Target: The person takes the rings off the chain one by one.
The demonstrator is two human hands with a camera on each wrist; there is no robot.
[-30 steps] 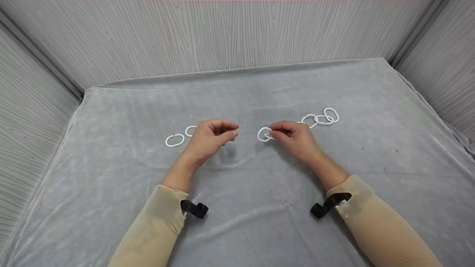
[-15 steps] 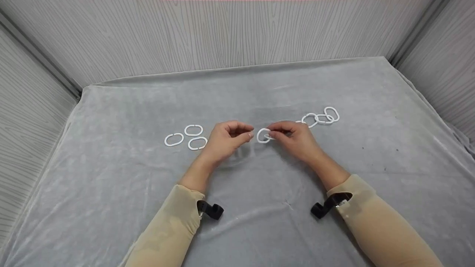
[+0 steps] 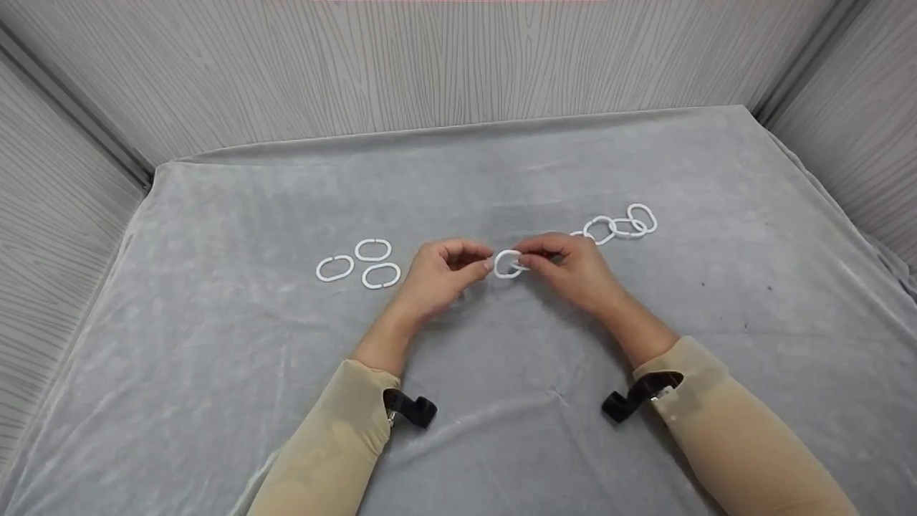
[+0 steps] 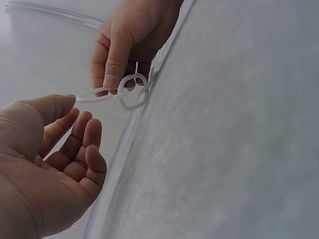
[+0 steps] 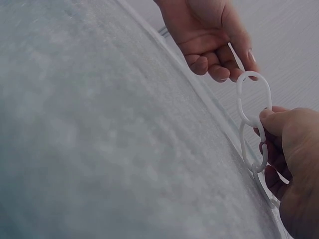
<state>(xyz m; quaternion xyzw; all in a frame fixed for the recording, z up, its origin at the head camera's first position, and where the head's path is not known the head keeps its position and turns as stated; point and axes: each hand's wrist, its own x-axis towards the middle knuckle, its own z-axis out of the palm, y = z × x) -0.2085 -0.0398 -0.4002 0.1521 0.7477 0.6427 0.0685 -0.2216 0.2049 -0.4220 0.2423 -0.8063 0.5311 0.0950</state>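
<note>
My right hand (image 3: 573,269) pinches a white plastic chain near its left end, thumb and fingers at the joint between two links. The end link (image 5: 240,97) sticks out past these fingertips toward my left hand (image 3: 440,276). At that link's free end, the thumb and a fingertip of my left hand close on its rim; its other fingers are loosely curled around nothing. A second link (image 5: 243,137) hangs below the end link in the right wrist view. More joined links (image 3: 600,229) trail past my right hand to the right, partly hidden behind it.
Three loose white links, an upper one (image 3: 373,250), a left one (image 3: 334,268) and a lower one (image 3: 381,276), lie left of my left hand. A grey cloth (image 3: 458,444) covers the table. Pale wood-grain panels (image 3: 458,64) stand behind and at both sides.
My left hand has moved right, from over the loose links to the chain's end link, and now meets its rim. The loose links are uncovered. My right hand has stayed nearly still.
</note>
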